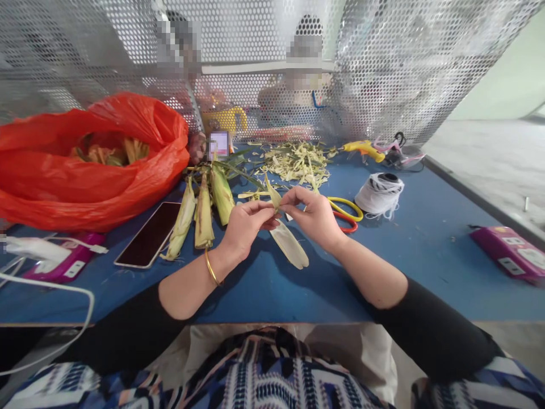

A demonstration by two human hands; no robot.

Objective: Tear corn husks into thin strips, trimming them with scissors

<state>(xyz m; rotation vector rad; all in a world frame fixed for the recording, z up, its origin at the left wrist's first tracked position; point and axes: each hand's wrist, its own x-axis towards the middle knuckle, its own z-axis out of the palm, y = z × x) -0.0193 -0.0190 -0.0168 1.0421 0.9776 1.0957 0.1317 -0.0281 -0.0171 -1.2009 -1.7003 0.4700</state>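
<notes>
Pale corn husk (290, 244) is pinched near its middle between my two hands, above the blue table. My left hand (247, 222), with a gold bangle at the wrist, closes thumb and fingers on it from the left. From the right, my right hand (314, 217) pinches the same spot, fingertips almost touching the left ones. One husk end points up and away; the broad end hangs toward me. Scissors with yellow and red handles (356, 211) lie partly hidden behind my right hand. Several husk-wrapped corn ears (204, 221) lie left of my left hand.
A red plastic bag (97, 199) holding dried husks stands at the left, near a phone (149, 234) and a purple power strip (80, 267). Husk scraps (296, 165) are heaped at the back. White thread (378, 196), a yellow glue gun (364, 150) and another purple strip (506, 250) lie right.
</notes>
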